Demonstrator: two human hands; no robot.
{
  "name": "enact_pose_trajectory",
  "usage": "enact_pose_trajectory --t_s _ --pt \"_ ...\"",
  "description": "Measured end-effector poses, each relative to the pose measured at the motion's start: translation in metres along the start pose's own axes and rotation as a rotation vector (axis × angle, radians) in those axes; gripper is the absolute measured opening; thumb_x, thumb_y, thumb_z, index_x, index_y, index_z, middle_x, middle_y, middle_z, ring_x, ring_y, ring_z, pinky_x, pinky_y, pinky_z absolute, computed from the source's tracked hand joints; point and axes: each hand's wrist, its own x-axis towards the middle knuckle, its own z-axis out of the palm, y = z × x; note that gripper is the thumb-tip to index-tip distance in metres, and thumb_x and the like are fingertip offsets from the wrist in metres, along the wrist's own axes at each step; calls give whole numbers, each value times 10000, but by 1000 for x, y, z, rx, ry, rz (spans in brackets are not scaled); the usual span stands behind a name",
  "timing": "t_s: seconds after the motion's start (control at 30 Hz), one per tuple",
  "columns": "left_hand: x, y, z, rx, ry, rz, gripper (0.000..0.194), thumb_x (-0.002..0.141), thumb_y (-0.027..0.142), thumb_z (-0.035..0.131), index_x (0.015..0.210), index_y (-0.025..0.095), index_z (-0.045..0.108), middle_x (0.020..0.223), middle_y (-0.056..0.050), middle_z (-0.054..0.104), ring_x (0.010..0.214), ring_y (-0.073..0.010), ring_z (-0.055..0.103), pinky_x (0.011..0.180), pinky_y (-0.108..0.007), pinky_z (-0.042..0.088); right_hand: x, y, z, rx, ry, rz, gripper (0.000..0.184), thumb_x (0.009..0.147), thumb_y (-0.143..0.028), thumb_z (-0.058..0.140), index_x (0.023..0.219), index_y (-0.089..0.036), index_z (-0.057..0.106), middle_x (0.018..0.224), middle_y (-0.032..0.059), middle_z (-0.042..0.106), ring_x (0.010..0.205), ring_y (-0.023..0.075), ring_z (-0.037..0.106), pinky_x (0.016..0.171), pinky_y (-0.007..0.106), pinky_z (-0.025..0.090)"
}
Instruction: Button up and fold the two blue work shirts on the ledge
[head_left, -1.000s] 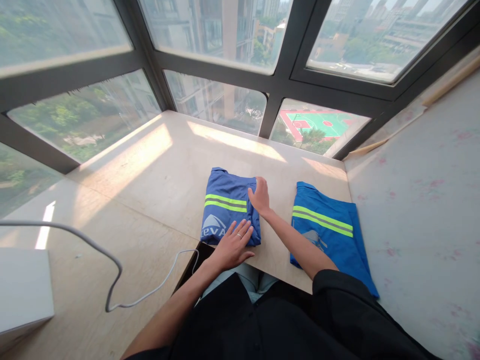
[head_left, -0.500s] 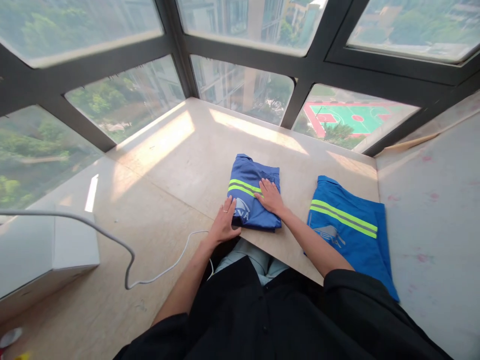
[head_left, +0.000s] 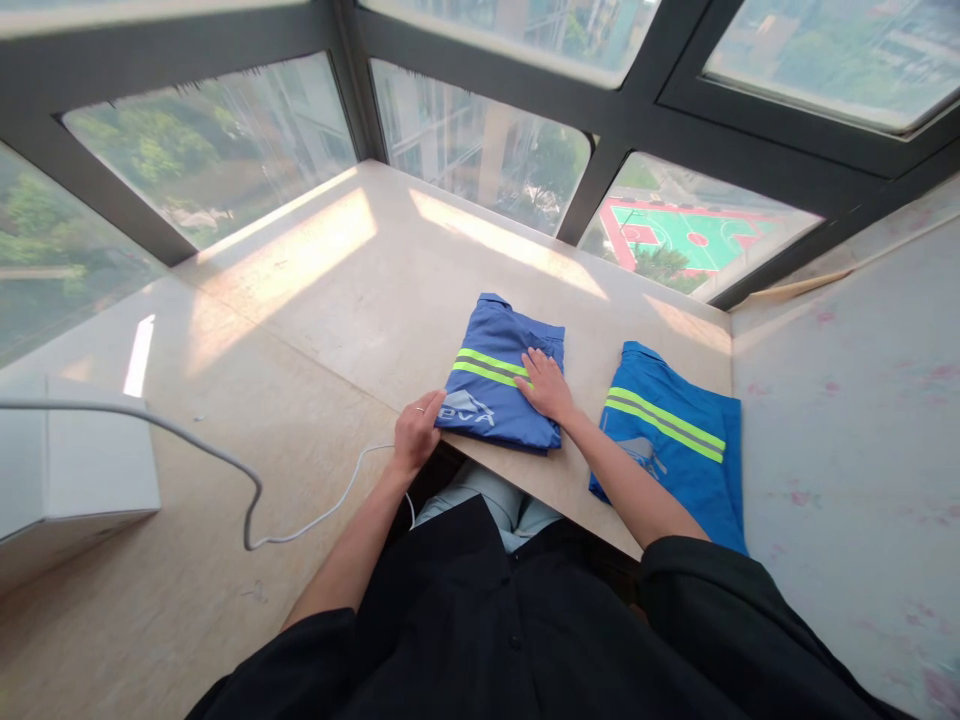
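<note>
A folded purplish-blue work garment with yellow-green and grey reflective stripes and a pale printed logo lies on the ledge in front of me. At its lower left corner my left hand, a ring on one finger, is closed on the edge of the cloth. My right hand rests flat on the garment's right side, fingers spread, over the end of the stripes. To the right lies a second folded garment, brighter blue with the same stripes; my right forearm hides part of it.
The beige ledge runs to dark-framed windows. On the left sit a white box and a grey-white cable that curves across the ledge. A flower-patterned wall bounds the right side.
My left hand has gone from lying open on the garment's left part to gripping its lower left corner, and that corner has shifted left. The right hand stays flat. My view has tilted slightly.
</note>
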Motion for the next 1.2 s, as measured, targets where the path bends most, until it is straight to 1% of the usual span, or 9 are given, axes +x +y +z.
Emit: enact_pose_trajectory --t_s 0.17,0.33,0.4,0.47,0.57,0.63,0.77,1.0,1.2 --pt "1 4 -9 43 -120 83 704 767 -21 382 1416 217 512 1522 -111 415 1400 -261 406 1073 -440 441 0 1 -1 21 -8 -6 632 983 -466 387 1511 -119 360 1597 138 263 1495 273 188 1212 483 124" --pt "16 7 -35 -94 -366 177 772 736 90 519 1495 159 399 1609 -145 213 1485 -327 204 1165 -481 330 1 -13 -12 33 -64 83 629 974 -449 416 1496 -100 380 1593 172 253 1488 319 193 1198 536 126" --pt "29 8 -43 -172 -368 202 712 782 145 508 1488 157 409 1606 -130 233 1489 -305 199 1183 -472 300 -1 -31 -18 40 -20 133 646 974 -463 419 1490 -77 379 1586 209 245 1483 352 189 1181 577 129" --pt "50 16 -44 -220 -281 188 618 849 180 448 1466 141 431 1586 -122 290 1484 -262 234 1196 -453 282 -4 -52 -25 39 64 111 656 985 -476 398 1491 -59 371 1587 223 230 1489 347 170 1187 565 125" --pt "97 39 -27 -185 -139 109 554 930 226 368 1459 68 408 1549 -158 354 1470 -238 274 1202 -425 276 -5 -79 -30 11 103 34 652 992 -486 386 1480 -53 392 1594 217 215 1495 335 152 1200 526 132" --pt "132 55 -9 -76 -109 74 580 948 266 378 1464 1 372 1553 -213 320 1484 -295 219 1201 -474 249 0 -87 -30 -6 109 47 657 987 -485 407 1471 -41 402 1586 228 230 1490 347 168 1196 523 152" --pt "184 64 29 91 -157 225 663 945 354 437 1490 -6 324 1592 -216 212 1501 -338 113 1209 -535 121 9 -78 -18 -14 143 140 646 983 -432 429 1472 -11 389 1571 251 250 1481 357 195 1187 537 174" --pt "197 29 67 134 -178 259 725 954 515 387 1509 53 325 1549 -195 337 1469 -291 260 1214 -476 127 -15 -51 7 -3 156 237 623 983 -492 410 1494 -135 408 1581 176 272 1484 337 208 1182 556 195" --pt "201 42 47 88 -147 240 632 964 449 402 1453 49 414 1503 -223 403 1436 -322 325 1179 -499 237 -14 -52 -2 28 151 254 576 992 -479 390 1449 -141 482 1553 174 344 1459 347 270 1168 538 244"
